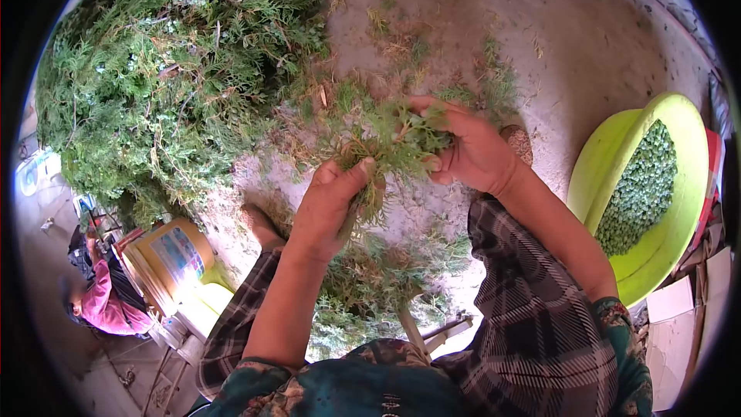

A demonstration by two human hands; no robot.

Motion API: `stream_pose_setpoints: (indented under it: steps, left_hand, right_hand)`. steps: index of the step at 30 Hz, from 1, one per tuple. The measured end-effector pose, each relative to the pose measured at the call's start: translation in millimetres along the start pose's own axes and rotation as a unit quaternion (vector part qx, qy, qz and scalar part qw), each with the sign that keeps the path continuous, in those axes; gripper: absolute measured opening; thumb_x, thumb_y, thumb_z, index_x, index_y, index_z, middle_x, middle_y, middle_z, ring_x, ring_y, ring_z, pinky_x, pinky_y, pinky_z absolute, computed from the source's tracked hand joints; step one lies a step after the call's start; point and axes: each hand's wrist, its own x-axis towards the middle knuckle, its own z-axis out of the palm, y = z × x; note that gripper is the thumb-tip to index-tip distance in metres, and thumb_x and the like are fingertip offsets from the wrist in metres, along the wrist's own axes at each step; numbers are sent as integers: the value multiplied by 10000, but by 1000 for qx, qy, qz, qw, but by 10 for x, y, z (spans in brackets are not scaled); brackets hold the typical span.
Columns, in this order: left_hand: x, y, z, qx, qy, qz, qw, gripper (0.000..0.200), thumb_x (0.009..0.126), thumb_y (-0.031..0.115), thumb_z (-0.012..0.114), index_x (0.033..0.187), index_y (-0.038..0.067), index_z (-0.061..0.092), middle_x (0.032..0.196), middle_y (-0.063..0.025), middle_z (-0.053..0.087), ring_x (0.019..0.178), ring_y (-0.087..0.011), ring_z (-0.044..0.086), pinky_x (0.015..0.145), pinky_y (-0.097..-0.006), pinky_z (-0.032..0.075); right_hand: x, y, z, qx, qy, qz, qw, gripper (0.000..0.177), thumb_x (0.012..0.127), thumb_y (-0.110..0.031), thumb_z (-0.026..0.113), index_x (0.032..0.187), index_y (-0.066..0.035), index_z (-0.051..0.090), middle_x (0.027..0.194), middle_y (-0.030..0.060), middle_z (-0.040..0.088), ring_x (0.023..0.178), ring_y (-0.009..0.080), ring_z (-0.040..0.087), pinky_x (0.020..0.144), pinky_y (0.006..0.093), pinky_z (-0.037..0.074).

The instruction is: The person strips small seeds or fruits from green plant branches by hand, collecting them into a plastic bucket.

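In front of my knees I hold a green conifer sprig (378, 143) with flat, scaly foliage. My left hand (328, 205) is closed round its stem end, thumb pressed on top. On the sprig's right side, my right hand (478, 150) has its fingers curled about the leafy tips; what lies between the fingertips is partly hidden. A large heap of cut conifer branches (170, 85) lies at the upper left, with small pale cones among them. To the right, a yellow-green basin (648, 266) stands tilted, holding many small green cones (637, 193).
Loose conifer clippings (378, 270) lie on the floor between my legs. A yellow bucket (174, 255) stands at the left. Beyond it sits another person in a pink top (116, 301). Cardboard pieces (671, 332) lie below the basin at the right.
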Motion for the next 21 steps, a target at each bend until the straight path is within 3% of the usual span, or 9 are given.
stream_pose_setpoints:
  steps: [1, 3, 10, 12, 15, 19, 21]
  left_hand:
    - [6, -6, -13, 0, 0, -1, 1000, 253, 880, 165, 563, 1088, 31, 512, 841, -47, 575, 674, -116, 540, 581, -250, 454]
    - [22, -11, -39, -41, -22, 11, 999, 257, 884, 162, 551, 1104, 37, 503, 836, -49, 576, 668, -122, 541, 567, -258, 451]
    - [-4, 23, 12, -50, -4, -9, 999, 203, 894, 152, 532, 1067, 48, 504, 802, -41, 562, 635, -120, 528, 547, -266, 440]
    - [-10, 17, 11, -75, -6, -30, 997, 162, 901, 151, 525, 1029, 53, 506, 773, -37, 553, 623, -122, 525, 539, -270, 436]
    - [-43, 34, 96, -120, 29, -45, 991, 140, 905, 152, 517, 1005, 54, 508, 752, -34, 549, 613, -126, 525, 531, -271, 431]
    - [-45, -13, 74, -122, 34, -53, 990, 151, 909, 156, 512, 1018, 52, 510, 753, -32, 553, 612, -127, 529, 535, -271, 433]
    - [-42, -17, 98, -124, 41, -55, 990, 153, 904, 153, 514, 1023, 57, 518, 740, -20, 552, 596, -115, 528, 508, -263, 433]
  right_hand:
    - [-3, -1, 25, 0, 0, 1, 1000, 363, 902, -205, 489, 1232, -57, 450, 966, 83, 572, 602, 153, 531, 395, 261, 388]
    - [-15, -17, 56, 5, -43, -1, 999, 499, 902, -175, 478, 1360, -83, 304, 997, 85, 556, 608, 147, 485, 434, 275, 389]
    - [-28, -22, 55, -7, -42, -24, 999, 444, 923, -177, 433, 1346, -123, 308, 954, 87, 535, 613, 139, 455, 465, 284, 387]
    - [0, -22, 78, -79, -1, -28, 997, 400, 915, -156, 448, 1288, -30, 374, 789, 39, 484, 578, 123, 457, 462, 260, 390]
    - [15, -25, 70, -138, -5, -34, 990, 393, 917, -179, 445, 1274, -26, 385, 734, 28, 481, 553, 105, 442, 464, 253, 389]
    - [-13, -54, 158, -129, 9, -61, 990, 378, 915, -221, 487, 1229, -24, 414, 686, 22, 475, 550, 94, 444, 469, 242, 388]
    - [-13, -69, 157, -270, -9, -33, 962, 303, 893, -197, 505, 1152, -44, 477, 760, 37, 498, 595, 106, 461, 483, 259, 377]
